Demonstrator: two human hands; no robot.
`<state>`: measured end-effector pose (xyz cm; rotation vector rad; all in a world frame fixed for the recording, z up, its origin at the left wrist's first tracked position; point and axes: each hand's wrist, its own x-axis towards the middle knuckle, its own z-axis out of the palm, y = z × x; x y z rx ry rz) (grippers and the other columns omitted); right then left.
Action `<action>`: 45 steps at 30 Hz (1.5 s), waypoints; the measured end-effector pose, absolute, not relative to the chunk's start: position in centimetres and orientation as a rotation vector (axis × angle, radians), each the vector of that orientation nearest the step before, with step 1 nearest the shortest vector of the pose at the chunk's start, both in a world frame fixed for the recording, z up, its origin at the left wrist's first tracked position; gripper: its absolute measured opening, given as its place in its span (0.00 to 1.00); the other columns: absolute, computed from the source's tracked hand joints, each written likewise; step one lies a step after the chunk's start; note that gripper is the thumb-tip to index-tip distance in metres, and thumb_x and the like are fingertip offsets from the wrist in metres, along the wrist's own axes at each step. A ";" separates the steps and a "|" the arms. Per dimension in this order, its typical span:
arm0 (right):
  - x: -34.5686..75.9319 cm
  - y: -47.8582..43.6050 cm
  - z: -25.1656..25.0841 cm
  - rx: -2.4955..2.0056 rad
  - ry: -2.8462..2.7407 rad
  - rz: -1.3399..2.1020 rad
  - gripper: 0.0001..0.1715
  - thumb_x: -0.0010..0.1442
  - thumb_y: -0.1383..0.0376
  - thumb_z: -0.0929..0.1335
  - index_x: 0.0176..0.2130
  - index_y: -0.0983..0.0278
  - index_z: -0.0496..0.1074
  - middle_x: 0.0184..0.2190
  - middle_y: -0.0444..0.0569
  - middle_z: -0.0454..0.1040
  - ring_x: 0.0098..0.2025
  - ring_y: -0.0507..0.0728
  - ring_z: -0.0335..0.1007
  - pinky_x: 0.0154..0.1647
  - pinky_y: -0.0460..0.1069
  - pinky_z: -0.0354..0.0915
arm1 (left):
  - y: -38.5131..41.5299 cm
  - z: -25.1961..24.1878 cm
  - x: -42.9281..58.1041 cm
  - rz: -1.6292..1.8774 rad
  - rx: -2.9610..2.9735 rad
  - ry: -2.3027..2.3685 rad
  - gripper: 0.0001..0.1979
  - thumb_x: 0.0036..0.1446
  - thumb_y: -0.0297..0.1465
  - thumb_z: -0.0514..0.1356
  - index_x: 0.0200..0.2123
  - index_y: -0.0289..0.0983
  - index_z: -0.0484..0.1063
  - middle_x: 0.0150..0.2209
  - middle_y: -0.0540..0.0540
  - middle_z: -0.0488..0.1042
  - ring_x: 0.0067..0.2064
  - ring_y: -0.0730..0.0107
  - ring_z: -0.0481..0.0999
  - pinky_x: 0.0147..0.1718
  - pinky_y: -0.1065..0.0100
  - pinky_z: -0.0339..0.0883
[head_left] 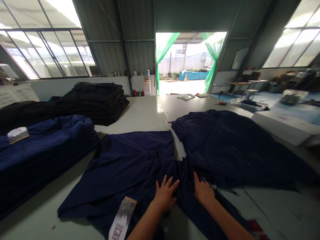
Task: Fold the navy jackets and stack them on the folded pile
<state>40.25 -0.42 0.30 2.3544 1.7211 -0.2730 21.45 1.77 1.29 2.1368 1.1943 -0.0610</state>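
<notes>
A navy garment [125,166] lies spread flat on the white table [142,113] in front of me. My left hand [165,195] rests flat on its right edge, fingers stretched and apart. My right hand [203,192] lies just right of it on the dark cloth; its thumb points up and its other fingers are hidden in the folds. A paper hang tag [122,218] lies on the garment near my left forearm. A second pile of navy cloth [232,146] spreads to the right, touching the garment near my hands.
A stack of folded navy garments [42,146] with a tag on top sits at the left, a stack of black ones [97,100] behind it. A white box [285,128] stands at the right. Green curtains frame an open doorway [190,63] at the back.
</notes>
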 end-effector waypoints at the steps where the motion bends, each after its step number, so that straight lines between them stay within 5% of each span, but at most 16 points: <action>1: 40.8 -0.7 0.5 2.338 1.737 -0.262 0.31 0.51 0.73 0.61 0.55 0.65 0.60 0.48 0.63 0.66 0.49 0.66 0.63 0.43 0.57 0.58 | 1.7 0.8 21.6 -0.116 2.135 1.216 0.43 0.38 0.24 0.53 0.59 0.55 0.47 0.65 0.55 0.38 0.64 0.53 0.29 0.53 0.33 0.26; 3: 41.8 -1.0 1.1 2.314 1.767 -0.258 0.21 0.53 0.72 0.60 0.46 0.65 0.69 0.45 0.61 0.69 0.49 0.66 0.62 0.44 0.58 0.57 | 1.8 0.1 21.7 -0.182 2.153 1.245 0.41 0.37 0.23 0.53 0.57 0.54 0.53 0.65 0.53 0.39 0.64 0.51 0.29 0.51 0.31 0.23; 6: 42.8 -0.6 2.9 2.308 1.814 -0.429 0.17 0.55 0.70 0.59 0.44 0.63 0.68 0.45 0.57 0.70 0.47 0.64 0.65 0.42 0.57 0.59 | 1.9 0.7 21.9 -0.067 2.169 1.268 0.36 0.38 0.24 0.55 0.54 0.51 0.60 0.64 0.50 0.45 0.64 0.48 0.31 0.51 0.32 0.19; 9: 42.0 0.8 5.6 2.300 1.961 -0.583 0.18 0.59 0.65 0.56 0.47 0.64 0.63 0.40 0.55 0.73 0.42 0.60 0.69 0.39 0.52 0.61 | 1.7 2.7 22.9 0.314 2.091 1.206 0.34 0.40 0.29 0.58 0.55 0.43 0.59 0.60 0.44 0.55 0.63 0.53 0.44 0.59 0.45 0.33; 14: 36.3 3.6 10.2 2.229 2.557 -0.733 0.20 0.59 0.67 0.57 0.50 0.67 0.62 0.46 0.57 0.70 0.49 0.57 0.65 0.48 0.50 0.58 | 1.4 4.6 24.2 0.874 1.519 1.139 0.54 0.33 0.33 0.65 0.61 0.36 0.39 0.60 0.38 0.55 0.59 0.58 0.57 0.56 0.61 0.54; 18: 32.3 5.3 11.9 1.847 3.106 -0.704 0.22 0.57 0.68 0.58 0.50 0.63 0.65 0.50 0.52 0.67 0.54 0.56 0.59 0.56 0.52 0.52 | 3.2 5.0 20.9 1.217 1.028 1.285 0.36 0.38 0.30 0.58 0.54 0.32 0.55 0.50 0.39 0.68 0.49 0.61 0.69 0.48 0.64 0.63; 23: 32.0 7.8 8.9 2.151 2.864 -0.637 0.28 0.51 0.73 0.60 0.53 0.66 0.61 0.48 0.53 0.67 0.51 0.55 0.60 0.55 0.50 0.53 | 6.7 5.4 9.5 1.261 0.894 1.527 0.27 0.42 0.30 0.57 0.49 0.38 0.62 0.40 0.46 0.75 0.38 0.66 0.75 0.37 0.67 0.68; 28: 31.9 8.4 4.3 2.213 2.477 -0.688 0.28 0.50 0.72 0.62 0.52 0.67 0.62 0.47 0.52 0.68 0.49 0.55 0.62 0.52 0.48 0.55 | 7.4 3.7 0.4 1.112 0.843 1.962 0.31 0.49 0.37 0.53 0.57 0.37 0.50 0.52 0.37 0.65 0.46 0.62 0.71 0.38 0.65 0.68; 32: 29.0 6.9 3.2 2.142 2.465 -0.654 0.19 0.50 0.60 0.66 0.41 0.65 0.70 0.41 0.53 0.70 0.46 0.59 0.63 0.47 0.50 0.58 | 5.8 2.0 -0.1 0.888 1.131 2.042 0.40 0.42 0.39 0.61 0.58 0.39 0.51 0.60 0.37 0.51 0.59 0.53 0.55 0.52 0.59 0.57; 36: 25.1 5.1 2.1 2.046 2.525 -0.341 0.41 0.37 0.53 0.72 0.51 0.61 0.64 0.50 0.53 0.64 0.51 0.65 0.56 0.50 0.56 0.53 | 4.6 0.6 1.6 0.289 1.739 2.011 0.52 0.28 0.28 0.66 0.60 0.47 0.47 0.65 0.43 0.33 0.60 0.47 0.52 0.55 0.58 0.52; 38: 24.0 4.7 1.4 1.971 2.516 -0.272 0.43 0.39 0.61 0.72 0.55 0.59 0.59 0.51 0.53 0.64 0.52 0.65 0.55 0.51 0.57 0.51 | 4.7 0.2 1.8 0.312 1.760 1.970 0.41 0.32 0.21 0.62 0.55 0.44 0.58 0.62 0.44 0.47 0.57 0.54 0.57 0.53 0.62 0.54; 41: 24.3 4.6 1.2 1.995 2.464 -0.260 0.31 0.50 0.74 0.60 0.54 0.58 0.61 0.46 0.50 0.68 0.48 0.60 0.61 0.47 0.53 0.54 | 5.7 0.3 1.0 0.499 1.667 1.909 0.19 0.38 0.18 0.54 0.36 0.38 0.70 0.44 0.46 0.69 0.48 0.67 0.67 0.48 0.70 0.58; 45: 27.9 4.4 2.4 2.169 2.447 -0.264 0.33 0.48 0.80 0.53 0.46 0.56 0.67 0.41 0.46 0.71 0.45 0.55 0.64 0.45 0.50 0.55 | 7.3 1.5 -1.3 0.772 1.398 1.898 0.08 0.48 0.26 0.48 0.29 0.39 0.65 0.23 0.52 0.66 0.29 0.73 0.71 0.31 0.72 0.65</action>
